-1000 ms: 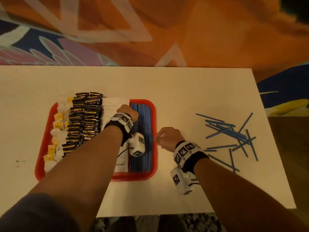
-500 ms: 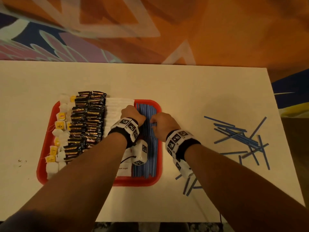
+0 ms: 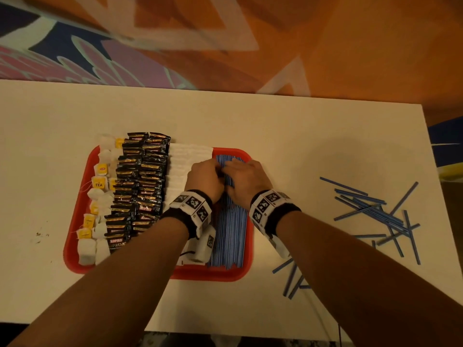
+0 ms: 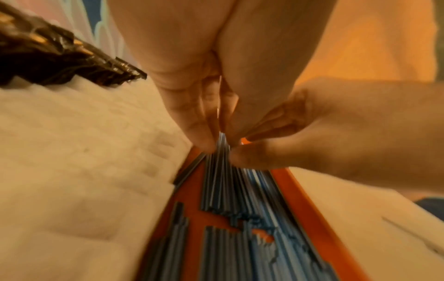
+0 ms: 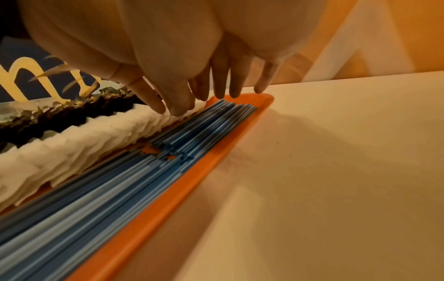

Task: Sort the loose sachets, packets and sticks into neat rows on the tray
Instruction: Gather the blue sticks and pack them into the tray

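A red tray (image 3: pixel 72 249) holds rows of tea bags (image 3: pixel 100 184), black coffee packets (image 3: pixel 140 186), white sachets (image 3: pixel 180 161) and blue sticks (image 3: pixel 229 234). Both hands meet over the far part of the stick row. My left hand (image 3: pixel 208 174) points down, and in the left wrist view its thumb and fingertips (image 4: pixel 199 136) pinch a small bunch of blue sticks (image 4: pixel 221 152). My right hand (image 3: pixel 244 176) lies beside it. Its straight fingers (image 5: pixel 235 89) touch the far ends of the sticks (image 5: pixel 216 117) by the tray rim (image 5: pixel 192 180).
Several loose blue sticks (image 3: pixel 370 211) lie scattered on the white table (image 3: pixel 300 136) to the right of the tray. A few more (image 3: pixel 290 276) lie beside my right forearm. A patterned orange floor lies beyond the table's far edge.
My right hand has moved left from the table beside the tray onto the stick row and now meets my left hand. My left hand stayed over the far part of the row.
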